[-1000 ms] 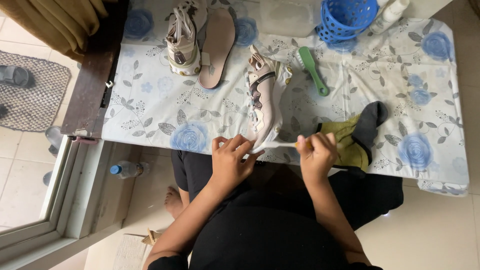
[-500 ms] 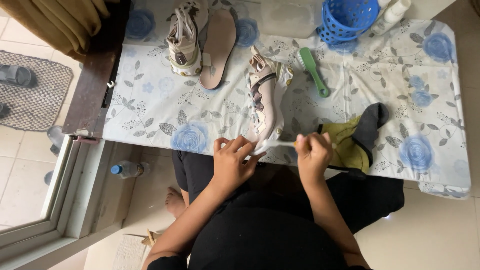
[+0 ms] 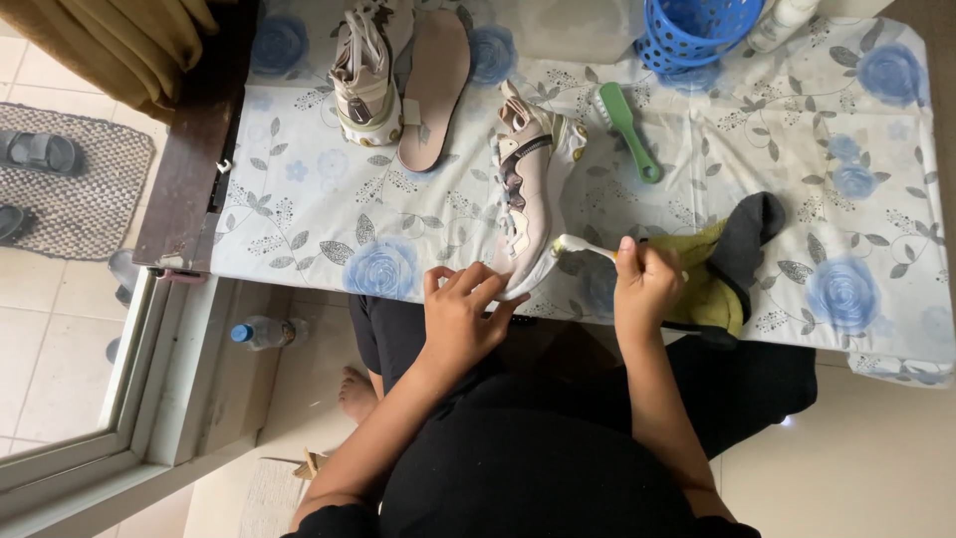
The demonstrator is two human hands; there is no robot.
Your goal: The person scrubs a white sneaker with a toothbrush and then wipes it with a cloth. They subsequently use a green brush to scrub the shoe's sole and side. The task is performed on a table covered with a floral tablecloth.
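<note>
A: Pale pink and cream, the sneaker [image 3: 528, 189] is laid on its side on the flower-printed tablecloth [image 3: 329, 209], its toe end at the near edge. How is it being held?

B: The toe is gripped by the left hand [image 3: 460, 317], fingers curled around it from below. The right hand [image 3: 645, 284] is closed on the handle of a small white brush [image 3: 576, 246], whose head is pressed against the sole edge near the toe.

A: What is called for so the scrubbing is done well?

B: The shoe should be kept pinned firmly so it is not pushed off the edge. Short strokes along the sole rim are best, with light pressure, so that dirt is not smeared onto the upper. Whether the bristles are wet cannot be told from this view.

A: And what is lying nearby?

B: A yellow-green cloth [image 3: 705, 289] and a dark sock [image 3: 752, 234] are just beside the right hand. Farther back, a green brush [image 3: 629, 130], a blue basket [image 3: 697, 28], a second sneaker [image 3: 366, 70] and a loose insole [image 3: 434, 85] are seen.
</note>
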